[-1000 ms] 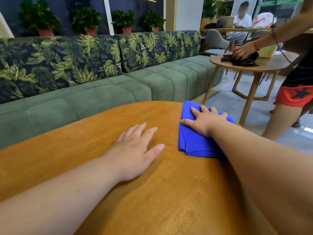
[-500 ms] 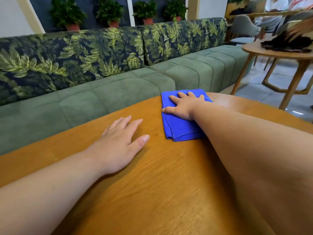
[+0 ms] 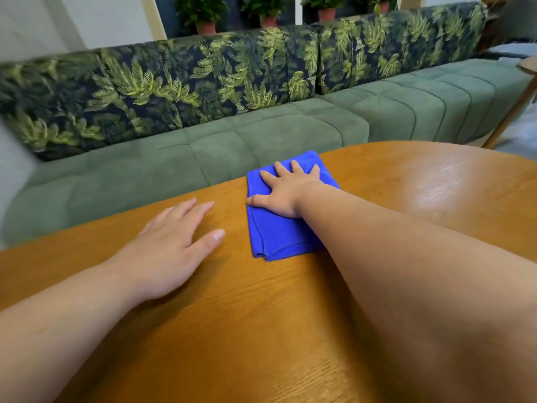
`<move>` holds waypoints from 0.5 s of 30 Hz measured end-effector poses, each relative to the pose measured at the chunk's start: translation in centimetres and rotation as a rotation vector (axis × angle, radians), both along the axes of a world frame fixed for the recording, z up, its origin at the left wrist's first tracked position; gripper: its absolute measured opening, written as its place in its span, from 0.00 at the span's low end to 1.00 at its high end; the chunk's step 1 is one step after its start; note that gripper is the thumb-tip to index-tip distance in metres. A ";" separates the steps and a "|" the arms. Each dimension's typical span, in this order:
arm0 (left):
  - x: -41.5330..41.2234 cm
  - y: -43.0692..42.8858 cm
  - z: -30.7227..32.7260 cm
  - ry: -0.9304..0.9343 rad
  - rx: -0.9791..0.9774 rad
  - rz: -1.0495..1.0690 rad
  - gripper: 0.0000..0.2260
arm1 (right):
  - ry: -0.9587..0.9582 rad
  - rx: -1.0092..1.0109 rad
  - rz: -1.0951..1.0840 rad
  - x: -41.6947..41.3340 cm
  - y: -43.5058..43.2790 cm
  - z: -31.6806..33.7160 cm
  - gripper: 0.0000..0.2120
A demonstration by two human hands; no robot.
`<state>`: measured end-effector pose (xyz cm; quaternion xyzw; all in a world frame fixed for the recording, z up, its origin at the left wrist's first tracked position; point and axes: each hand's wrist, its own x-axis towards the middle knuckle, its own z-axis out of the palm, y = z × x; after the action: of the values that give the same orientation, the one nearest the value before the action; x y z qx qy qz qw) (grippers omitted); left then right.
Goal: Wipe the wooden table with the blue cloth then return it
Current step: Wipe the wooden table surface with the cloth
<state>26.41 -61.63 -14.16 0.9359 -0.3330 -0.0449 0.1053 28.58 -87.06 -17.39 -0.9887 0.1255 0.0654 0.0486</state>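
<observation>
A folded blue cloth lies flat on the wooden table, near its far edge. My right hand presses down on the cloth with fingers spread, palm covering its far half. My left hand rests flat on the bare wood to the left of the cloth, fingers apart, holding nothing. A shiny streak shows on the table top at the right.
A green sofa with leaf-patterned back cushions runs along the table's far edge. Potted plants stand behind it. The edge and a leg of another wooden table show at the far right.
My right hand has slid the cloth leftward along the table's far edge, closer to my left hand. My view has turned left; the neighbouring table and the person beside it have left the frame.
</observation>
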 end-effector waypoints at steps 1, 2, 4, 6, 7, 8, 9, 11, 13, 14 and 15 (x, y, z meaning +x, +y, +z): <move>-0.1 2.0 0.1 0.003 -0.002 0.032 0.35 | 0.000 0.002 0.025 0.2 1.9 0.1 0.44; -0.4 4.5 0.2 0.008 0.002 0.067 0.36 | 0.000 0.003 0.055 0.4 4.4 0.0 0.44; -0.9 8.8 0.1 0.015 0.014 0.120 0.37 | -0.001 0.000 0.106 0.7 8.5 0.0 0.44; -1.5 13.2 0.1 0.017 0.028 0.177 0.38 | -0.001 0.001 0.156 0.9 12.8 -0.1 0.44; -1.9 15.2 0.1 0.024 0.034 0.213 0.37 | 0.002 0.004 0.183 0.9 14.9 -0.1 0.44; -2.4 17.1 0.2 0.034 0.037 0.247 0.36 | 0.003 0.004 0.214 1.0 17.0 -0.1 0.45; -2.9 19.2 0.2 0.045 0.037 0.280 0.36 | 0.006 0.002 0.245 1.0 19.3 -0.1 0.45; -3.8 22.7 0.4 0.059 0.039 0.325 0.34 | 0.008 0.001 0.292 1.1 23.5 -0.1 0.45; -4.6 26.1 0.7 0.050 0.034 0.375 0.33 | 0.007 0.004 0.339 1.2 27.7 0.1 0.46; -4.9 27.5 0.8 0.041 0.028 0.396 0.32 | 0.006 0.006 0.359 1.2 29.6 0.1 0.46; -5.1 28.9 0.9 0.032 0.026 0.416 0.31 | 0.005 0.004 0.380 1.1 31.5 0.1 0.46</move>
<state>21.26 -32.76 -13.25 0.9850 -0.1302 -0.0412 0.1054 29.72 -55.57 -17.27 -0.9944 -0.0633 0.0761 0.0368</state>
